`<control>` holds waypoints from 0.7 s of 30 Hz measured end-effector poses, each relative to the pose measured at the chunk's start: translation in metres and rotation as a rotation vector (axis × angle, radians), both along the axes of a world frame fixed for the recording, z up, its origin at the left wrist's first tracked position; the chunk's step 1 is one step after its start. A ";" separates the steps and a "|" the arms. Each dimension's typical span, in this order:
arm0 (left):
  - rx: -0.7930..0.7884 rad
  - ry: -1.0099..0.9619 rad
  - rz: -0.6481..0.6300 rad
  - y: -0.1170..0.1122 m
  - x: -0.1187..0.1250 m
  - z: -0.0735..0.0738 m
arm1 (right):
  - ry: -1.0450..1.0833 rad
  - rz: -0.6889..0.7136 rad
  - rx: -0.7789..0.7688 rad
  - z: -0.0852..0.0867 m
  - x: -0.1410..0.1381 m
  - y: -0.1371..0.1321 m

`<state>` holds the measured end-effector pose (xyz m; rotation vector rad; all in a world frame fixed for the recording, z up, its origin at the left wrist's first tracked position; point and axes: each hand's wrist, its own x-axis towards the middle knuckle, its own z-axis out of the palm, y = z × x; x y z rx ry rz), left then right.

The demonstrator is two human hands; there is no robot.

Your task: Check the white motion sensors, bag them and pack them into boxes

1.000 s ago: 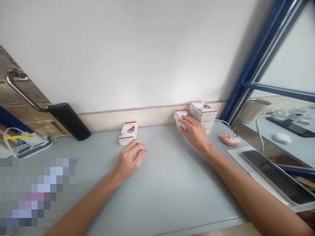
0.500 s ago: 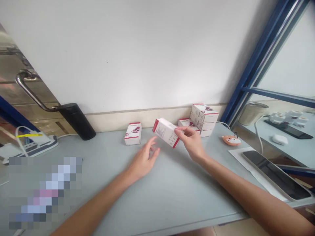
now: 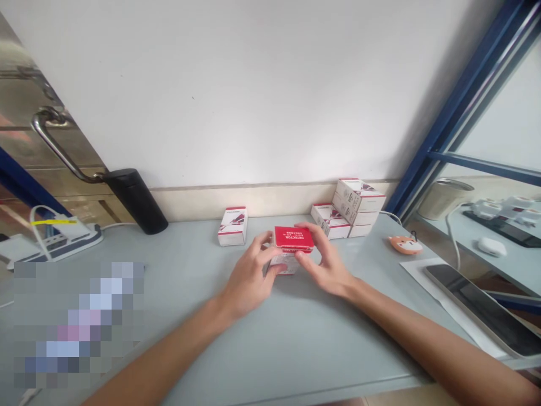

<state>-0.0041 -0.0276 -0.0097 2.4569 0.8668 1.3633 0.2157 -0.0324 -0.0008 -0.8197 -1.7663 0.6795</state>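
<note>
1. Well to the left of the left hand, a stainless steel door panel carries a curved pull handle, whose lower end meets a black cylinder lying against the wall's beige skirting.
2. Nearer the left hand but still well apart from it, a white power strip sits on the pale grey table with a white cable looped above it, marked by a yellow tag. Toward the person from there, a pixelated patch hides what lies beneath.
3. Just beyond the left hand, a white box with a red band stands on the table.
4. The left hand is closed around the near left side of a red-topped box marked DETECTOR, which sits between both hands. Whether the box touches the table is hidden.
5. The right hand grips the same box from the right, its fingers across the red top's right edge.
6. Just beyond the right hand, a white box lying flat sits beside a stack of white boxes.
7. Right of the right hand, an orange fox-shaped charm lies near a dark-screened phone on a white sheet.
8. Farther right, past a blue window frame, stand a metal cup and a white earbud case.
</note>
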 end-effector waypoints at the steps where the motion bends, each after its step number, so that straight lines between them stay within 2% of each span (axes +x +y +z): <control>1: 0.006 0.033 0.013 -0.002 0.000 0.003 | -0.031 -0.024 0.058 0.001 0.002 -0.001; 5: 0.070 0.126 0.048 -0.005 0.000 0.008 | -0.120 -0.050 0.161 0.003 0.007 -0.001; 21: 0.258 0.243 0.104 0.001 -0.004 0.002 | -0.174 -0.005 0.193 0.005 0.011 0.002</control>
